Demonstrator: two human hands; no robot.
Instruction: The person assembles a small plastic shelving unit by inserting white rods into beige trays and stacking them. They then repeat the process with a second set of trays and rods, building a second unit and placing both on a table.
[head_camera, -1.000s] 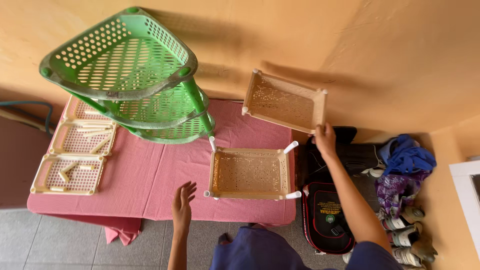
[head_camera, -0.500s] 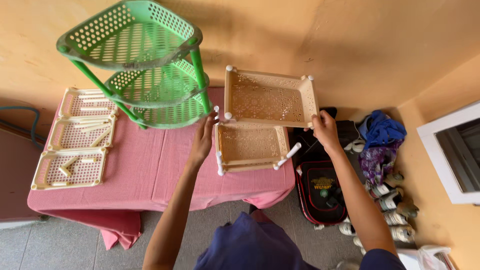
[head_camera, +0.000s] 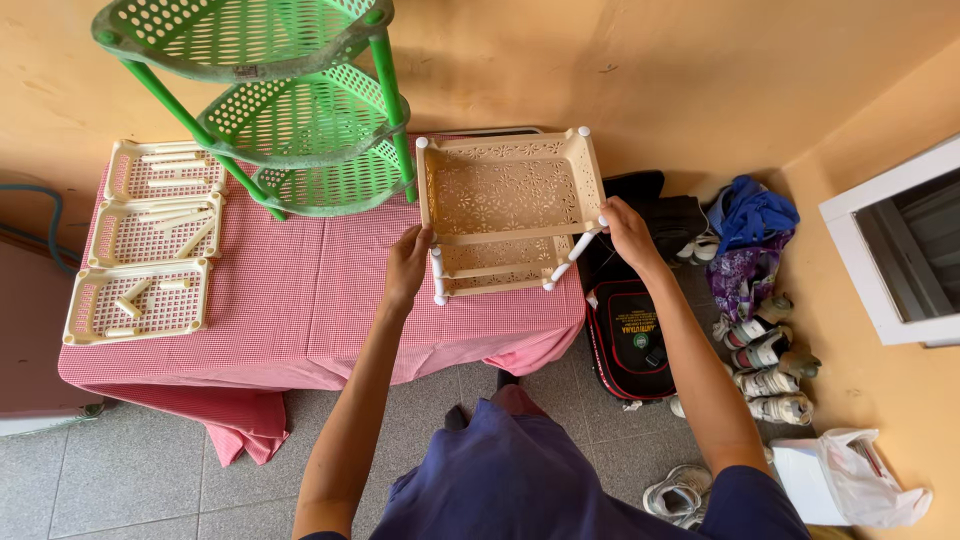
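left hand (head_camera: 407, 262) grips left edge of upper beige tray (head_camera: 510, 185) | right hand (head_camera: 627, 230) grips its right edge | tray empty, centre frame, above lower beige tray (head_camera: 497, 277) | left trays (head_camera: 150, 240) hold short posts

The cream trays (head_camera: 510, 190) look like matt plastic, pierced with a small flower pattern, and their posts (head_camera: 578, 243) are smooth white plastic. The green rack (head_camera: 290, 110) is plastic too, a little glossy, with round holes. A pink checked cloth (head_camera: 300, 300) covers the bench; it looks soft and matt. The floor (head_camera: 130, 470) is grey tile, dull. The wall (head_camera: 650, 70) is painted, matt and slightly rough.
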